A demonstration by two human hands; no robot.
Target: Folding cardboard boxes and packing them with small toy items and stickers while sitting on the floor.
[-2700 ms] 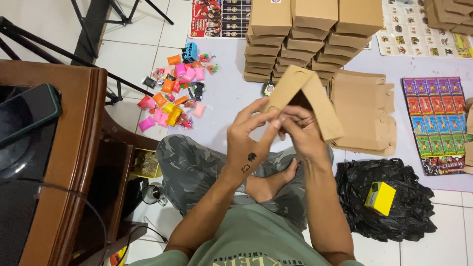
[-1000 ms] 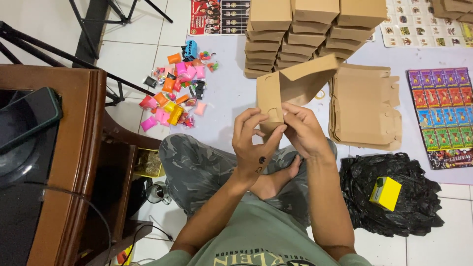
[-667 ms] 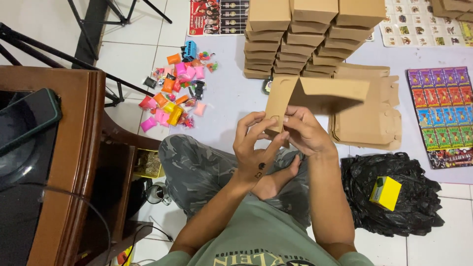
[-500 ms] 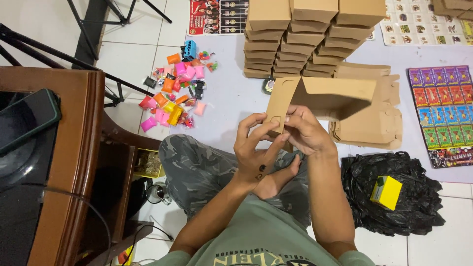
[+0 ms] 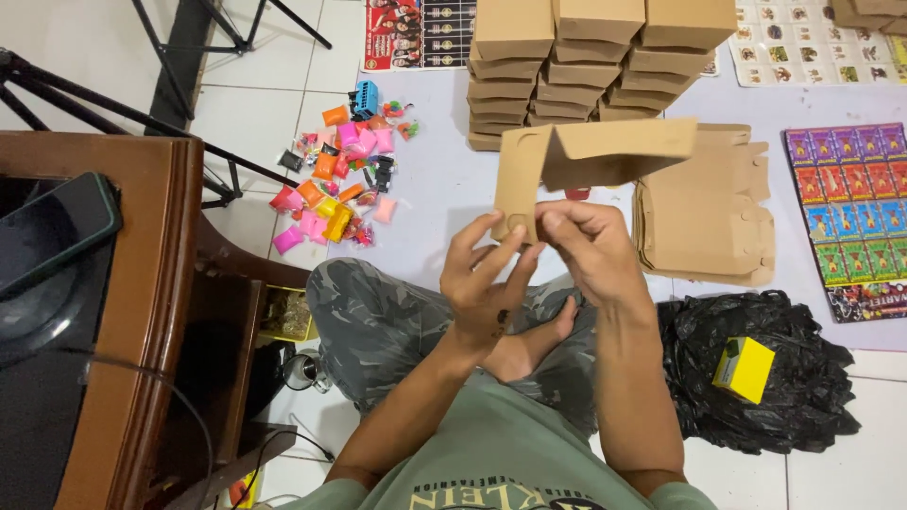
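— Head view: what did the hands hold?
— Left hand (image 5: 480, 283) and right hand (image 5: 588, 247) had fingers pinched on a half-folded brown cardboard box (image 5: 586, 159), raised above the lap, before the stacked boxes (image 5: 586, 66), beside the flat blanks (image 5: 704, 212).

Home floor packing spot, tiled floor (image 5: 274, 104), stacked cardboard boxes (image 5: 595, 57), wooden table (image 5: 142, 283)

Stacked boxes (image 5: 567, 57) behind flat blanks (image 5: 704, 212); packets (image 5: 335, 175) left.
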